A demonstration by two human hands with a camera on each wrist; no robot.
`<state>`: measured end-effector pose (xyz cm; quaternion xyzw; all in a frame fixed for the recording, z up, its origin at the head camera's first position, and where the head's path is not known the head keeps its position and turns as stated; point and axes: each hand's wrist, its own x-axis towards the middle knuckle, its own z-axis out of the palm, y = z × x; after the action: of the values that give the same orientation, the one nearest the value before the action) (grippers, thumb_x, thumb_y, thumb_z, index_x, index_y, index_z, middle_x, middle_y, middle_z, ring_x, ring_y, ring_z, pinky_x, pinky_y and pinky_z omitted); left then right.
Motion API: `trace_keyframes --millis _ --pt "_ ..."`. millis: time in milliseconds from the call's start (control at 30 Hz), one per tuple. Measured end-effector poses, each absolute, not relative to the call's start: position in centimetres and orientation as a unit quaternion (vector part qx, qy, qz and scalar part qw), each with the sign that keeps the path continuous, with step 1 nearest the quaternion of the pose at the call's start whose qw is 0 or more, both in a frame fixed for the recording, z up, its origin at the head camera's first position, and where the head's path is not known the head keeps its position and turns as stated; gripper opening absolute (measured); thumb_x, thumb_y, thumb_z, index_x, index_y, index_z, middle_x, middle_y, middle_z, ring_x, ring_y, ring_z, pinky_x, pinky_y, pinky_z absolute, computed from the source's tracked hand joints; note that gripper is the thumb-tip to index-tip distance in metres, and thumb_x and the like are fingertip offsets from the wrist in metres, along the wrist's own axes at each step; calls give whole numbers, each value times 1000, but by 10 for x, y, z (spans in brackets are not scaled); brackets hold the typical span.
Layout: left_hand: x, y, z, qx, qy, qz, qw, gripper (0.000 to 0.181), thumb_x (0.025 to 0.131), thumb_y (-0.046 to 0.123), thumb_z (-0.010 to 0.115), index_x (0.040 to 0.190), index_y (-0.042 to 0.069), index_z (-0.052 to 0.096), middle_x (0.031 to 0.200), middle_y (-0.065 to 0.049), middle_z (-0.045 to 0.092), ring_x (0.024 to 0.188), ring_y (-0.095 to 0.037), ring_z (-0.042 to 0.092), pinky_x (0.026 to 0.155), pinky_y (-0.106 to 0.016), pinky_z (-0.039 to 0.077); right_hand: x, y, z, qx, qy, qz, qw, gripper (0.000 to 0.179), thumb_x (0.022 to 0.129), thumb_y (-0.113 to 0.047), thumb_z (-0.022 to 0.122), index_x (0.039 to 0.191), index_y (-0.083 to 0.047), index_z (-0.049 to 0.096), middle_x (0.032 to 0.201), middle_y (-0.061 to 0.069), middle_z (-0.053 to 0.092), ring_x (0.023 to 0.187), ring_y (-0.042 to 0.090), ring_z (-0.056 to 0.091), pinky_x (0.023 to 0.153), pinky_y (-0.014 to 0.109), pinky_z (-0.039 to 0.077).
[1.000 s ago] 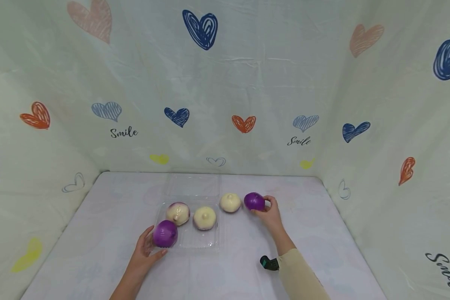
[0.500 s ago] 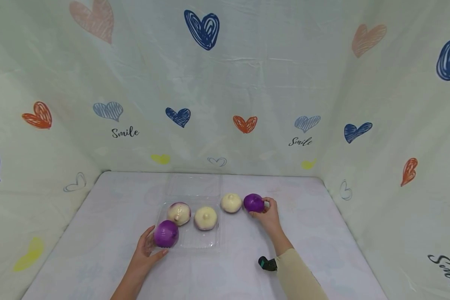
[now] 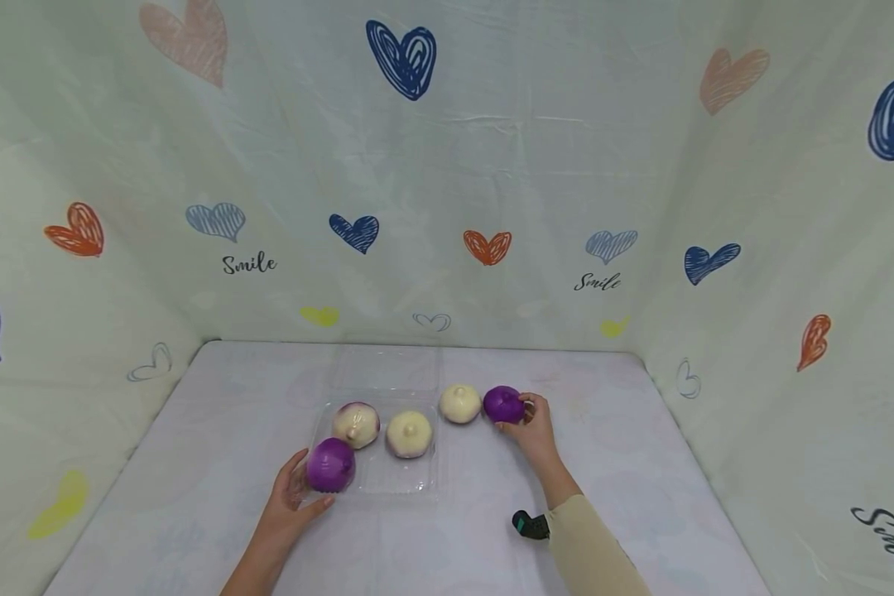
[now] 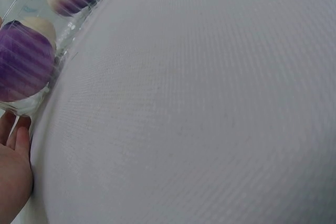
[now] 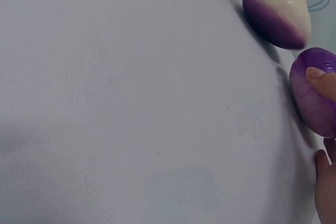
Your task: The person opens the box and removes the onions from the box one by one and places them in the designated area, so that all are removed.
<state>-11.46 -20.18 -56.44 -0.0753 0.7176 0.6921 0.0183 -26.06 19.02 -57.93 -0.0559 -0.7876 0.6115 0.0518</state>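
Note:
My right hand holds a purple-and-white turnip between thumb and fingers at the right, its purple side up. Beside it on the table sits another turnip, pale side up; the right wrist view shows its purple lower part. My left hand is at the near left corner of a clear plastic clamshell container, fingers along the side and thumb at the front. Inside lie a purple-side-up turnip at the near left, a tilted pale one behind it and a pale one at the right.
The container's clear lid lies folded back toward the rear wall. A dark device shows at my right sleeve. Cloth walls printed with hearts close off the back and both sides of the white table.
The turnip in my right hand has come slightly down and left, closer to the pale one. My left hand keeps its place at the container; the whole view has shifted a little.

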Motion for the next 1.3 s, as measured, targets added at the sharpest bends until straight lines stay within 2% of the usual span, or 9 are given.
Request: trace_keyframes --millis 433,733,933,1133,1300 --pt "-113 -202 -563 -82 718 691 16 95 79 -3 76 152 3 14 154 -32 16 141 -49 13 105 -72 5 -261 190 -578 -56 -798 598 47 64 70 9 81 120 1 43 138 27 35 126 49 40 105 54 35" --pt "-114 -203 -565 -87 719 689 20 96 80 -3 76 153 4 15 155 -31 17 141 -48 13 106 -71 6 -261 190 -576 -65 -806 587 41 63 72 8 81 121 1 43 138 26 35 127 47 40 105 51 37" --pt "-115 -203 -565 -75 724 686 10 96 79 -5 75 152 3 14 153 -34 18 140 -49 14 105 -71 8 -259 191 -567 -44 -818 568 80 64 71 0 85 122 3 46 134 23 39 126 41 40 106 50 34" --pt "-114 -203 -565 -82 730 678 15 95 79 -3 76 152 4 15 153 -33 18 140 -48 15 108 -69 10 -254 186 -544 22 -814 562 142 60 71 0 84 122 4 53 128 21 47 121 38 42 103 53 32" --pt "-114 -203 -564 -84 728 680 18 95 80 -2 76 153 5 15 153 -32 18 141 -48 14 107 -70 8 -248 172 -522 59 -798 582 145 56 72 -1 83 121 2 56 126 18 51 121 36 44 103 54 33"
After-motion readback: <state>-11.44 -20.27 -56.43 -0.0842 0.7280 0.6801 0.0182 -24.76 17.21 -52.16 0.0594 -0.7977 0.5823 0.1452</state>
